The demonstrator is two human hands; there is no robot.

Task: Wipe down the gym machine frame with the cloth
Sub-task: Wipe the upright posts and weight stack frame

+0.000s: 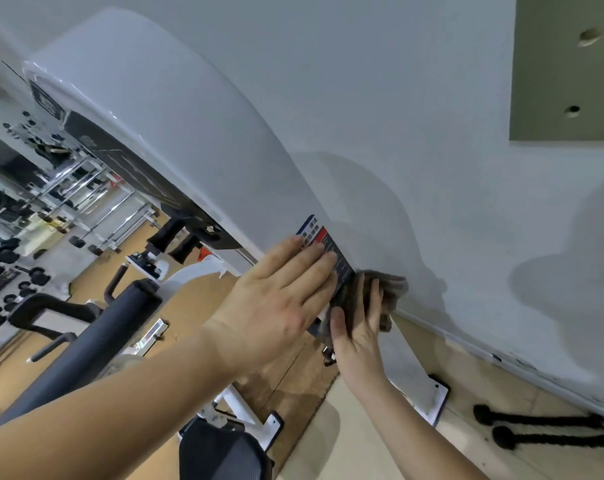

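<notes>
The pale wall (415,98) fills the upper right of the frame, the whole scene tilted over. The white gym machine frame (176,109) sweeps down across it from the upper left to the centre as a broad curved shroud. Its top end is cut off at the frame edge, and its dark underside is hard to read.

The tan floor (328,431) runs along the bottom. A black padded roller (96,341) slants through the lower left, its far end lost behind the forearm. A green panel (563,71) with two holes sits in the upper right corner, cropped by the edge.

The left hand (276,303) lies flat and spread on the frame at centre. Its fingertips cover the lower part of a red, blue and dark label (316,233) whose print is too small to read.

Just right of it, the right hand (357,332) presses a grey-brown cloth (392,285) against the frame's lower edge, close to the wall. The fingers look fairly straight over the bunched cloth. The hand hides much of the cloth, and I cannot tell whether the thumb hooks a fold.

Two black rope handles (543,427) lie on the floor at lower right. Blurred dumbbells (2,258) crowd the far left.
</notes>
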